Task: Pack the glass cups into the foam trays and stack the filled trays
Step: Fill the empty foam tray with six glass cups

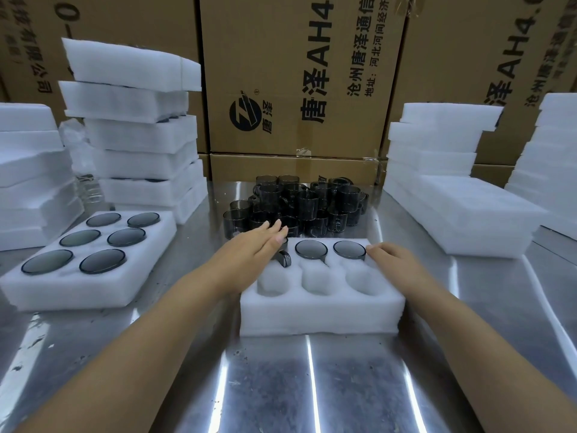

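A white foam tray [318,314] lies in front of me on the steel table. Its back row holds dark glass cups upside down: one [311,249] in the middle, one [349,249] at the right, and a third [283,258] at the left, mostly hidden under my left hand. The three front pockets are bare. My left hand [254,248] lies flat with straight fingers on that left cup. My right hand [395,259] rests with loosely bent fingers on the tray's back right corner. A pile of loose dark cups [293,207] stands just behind the tray.
A filled tray [37,292] with several cups lies at the left. Behind it rises a stack of filled trays [137,135]. More foam stacks stand at the far left [28,170] and the right [452,214]. Cardboard boxes [296,79] wall the back.
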